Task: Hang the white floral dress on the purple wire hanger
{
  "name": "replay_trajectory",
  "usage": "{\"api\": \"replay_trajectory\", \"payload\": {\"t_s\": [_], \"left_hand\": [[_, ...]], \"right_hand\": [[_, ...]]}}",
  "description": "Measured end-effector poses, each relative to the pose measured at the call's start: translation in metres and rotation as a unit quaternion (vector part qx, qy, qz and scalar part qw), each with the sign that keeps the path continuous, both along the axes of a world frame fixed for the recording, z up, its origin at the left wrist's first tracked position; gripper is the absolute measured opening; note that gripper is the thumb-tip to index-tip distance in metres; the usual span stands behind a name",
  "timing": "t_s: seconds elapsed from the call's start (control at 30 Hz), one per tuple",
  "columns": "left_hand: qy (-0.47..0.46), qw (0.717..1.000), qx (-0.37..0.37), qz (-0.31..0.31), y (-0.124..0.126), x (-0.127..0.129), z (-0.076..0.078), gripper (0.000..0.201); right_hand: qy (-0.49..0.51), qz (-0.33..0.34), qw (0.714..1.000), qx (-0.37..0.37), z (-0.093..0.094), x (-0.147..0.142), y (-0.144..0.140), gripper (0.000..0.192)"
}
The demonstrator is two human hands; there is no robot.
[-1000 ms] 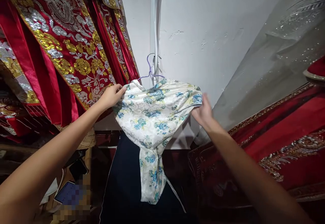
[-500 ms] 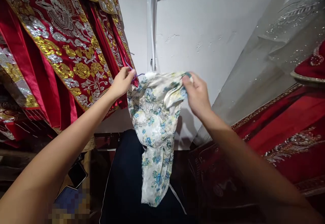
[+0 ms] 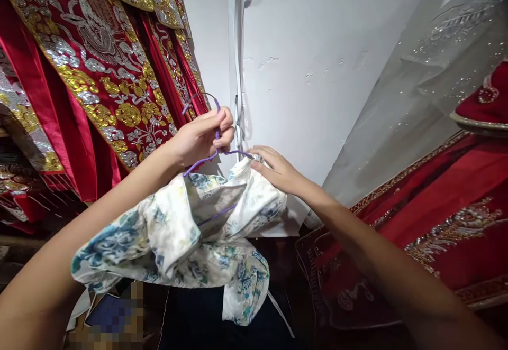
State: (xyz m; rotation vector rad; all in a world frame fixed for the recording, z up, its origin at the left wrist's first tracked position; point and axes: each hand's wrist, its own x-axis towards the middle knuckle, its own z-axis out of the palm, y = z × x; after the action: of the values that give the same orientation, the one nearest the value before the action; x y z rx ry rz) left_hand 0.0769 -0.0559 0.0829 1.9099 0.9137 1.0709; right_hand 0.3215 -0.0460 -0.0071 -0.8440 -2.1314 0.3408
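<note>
My left hand (image 3: 208, 132) is closed around the neck of a purple hanger (image 3: 203, 164), just below its curved hook. From the hanger drapes a white garment (image 3: 170, 223) printed with blue and green flowers. One side of it spreads over my left forearm, and its neck opening gapes with the hanger's lower bar showing inside. My right hand (image 3: 273, 168) pinches the cloth at the hanger's right shoulder, thumb in front and fingers behind. A narrower part of the same cloth dangles below.
Red costumes (image 3: 115, 80) with gold and silver embroidery hang at the left. On the right are a clear plastic cover (image 3: 381, 122) and beaded red clothing (image 3: 444, 218). A white wall (image 3: 301, 33) stands ahead. A phone-like device (image 3: 107, 313) lies at the lower left.
My left hand has raised the hanger and turned it, so its hook now shows. My right hand has come down and inward, and the garment has swung open toward the left.
</note>
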Motion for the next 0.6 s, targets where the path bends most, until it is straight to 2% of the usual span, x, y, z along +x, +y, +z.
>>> {"api": "replay_trajectory", "payload": {"t_s": [0.1, 0.2, 0.33, 0.43, 0.5, 0.6], "left_hand": [[0.014, 0.998, -0.017, -0.052, 0.005, -0.01, 0.003, 0.03], [0.018, 0.999, -0.016, -0.047, 0.016, -0.036, -0.005, 0.033], [0.125, 0.99, 0.049, 0.034, 0.033, -0.064, -0.026, 0.043], [0.195, 0.964, 0.137, 0.114, 0.044, -0.065, -0.036, 0.036], [0.186, 0.949, 0.19, 0.172, 0.05, -0.06, -0.034, 0.028], [0.131, 0.93, 0.241, 0.243, 0.057, -0.057, -0.023, 0.023]], "right_hand": [[0.015, -0.033, 0.998, -0.054, -0.009, 0.014, 0.02, 0.037], [0.08, -0.087, 0.988, -0.094, -0.012, 0.044, 0.027, 0.037], [0.139, -0.157, 0.966, -0.151, -0.001, 0.079, 0.036, 0.046], [0.127, -0.188, 0.96, -0.167, 0.013, 0.09, 0.049, 0.049], [0.13, -0.205, 0.954, -0.177, 0.021, 0.091, 0.06, 0.051], [0.146, -0.205, 0.95, -0.184, 0.032, 0.086, 0.069, 0.053]]}}
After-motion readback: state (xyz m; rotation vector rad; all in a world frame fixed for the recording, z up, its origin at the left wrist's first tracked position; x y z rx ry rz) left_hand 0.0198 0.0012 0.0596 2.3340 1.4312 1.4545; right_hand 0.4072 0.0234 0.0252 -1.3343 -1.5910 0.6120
